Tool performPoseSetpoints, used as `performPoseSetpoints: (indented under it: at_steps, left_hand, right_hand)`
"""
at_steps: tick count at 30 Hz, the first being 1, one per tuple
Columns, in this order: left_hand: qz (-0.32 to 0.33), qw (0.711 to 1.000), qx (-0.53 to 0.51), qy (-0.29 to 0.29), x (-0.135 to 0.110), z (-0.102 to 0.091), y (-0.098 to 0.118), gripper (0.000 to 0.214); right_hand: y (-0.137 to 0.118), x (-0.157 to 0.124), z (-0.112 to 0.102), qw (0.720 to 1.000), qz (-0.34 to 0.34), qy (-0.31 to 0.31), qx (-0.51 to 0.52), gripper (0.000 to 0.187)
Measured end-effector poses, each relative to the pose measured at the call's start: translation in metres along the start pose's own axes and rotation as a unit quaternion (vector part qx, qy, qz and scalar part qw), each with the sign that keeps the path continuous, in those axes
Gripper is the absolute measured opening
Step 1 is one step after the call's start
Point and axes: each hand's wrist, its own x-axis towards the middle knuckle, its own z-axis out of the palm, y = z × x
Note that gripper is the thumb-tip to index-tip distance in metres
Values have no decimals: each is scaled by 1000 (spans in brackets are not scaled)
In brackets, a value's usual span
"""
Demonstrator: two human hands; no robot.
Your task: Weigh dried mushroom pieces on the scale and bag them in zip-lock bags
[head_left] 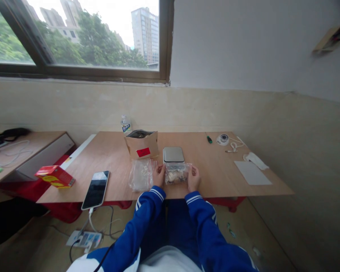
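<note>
- Fingers (163, 169) of left hand (158, 176) and right hand (194, 178) are closed in a pinch on opposite sides of filled clear zip bag (176, 175), held just before flat scale (173, 154).
- Contents could be spilled if seal is unclosed and a side slips.
- Scale might be nudged by bag.
- Seal, exact contents, bag-scale contact can't be made out; scale's front edge is hidden.

Diffuse daylight enters through the window (99, 41) at upper left, where the sky (110, 11) is overexposed to white. The desk (198, 155) is evenly lit with soft, faint shadows; the floor (243, 226) below is dimmer. Wide-angle distortion stretches the margins, and fine detail lacks sharpness.
</note>
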Motion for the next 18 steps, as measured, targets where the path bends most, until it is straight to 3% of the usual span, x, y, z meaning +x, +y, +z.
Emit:
performPoseSetpoints:
  at_steps: [9, 18]
  left_hand:
    - [1, 1000, 8, 7, 0, 1, -4, 33]
    - [23, 999, 20, 11, 2, 0, -5, 32]
  right_hand:
    - [3, 1, 1, 999, -7, 28, 21, 42]
    - [4, 0, 3, 999, -32, 15, 8, 32]
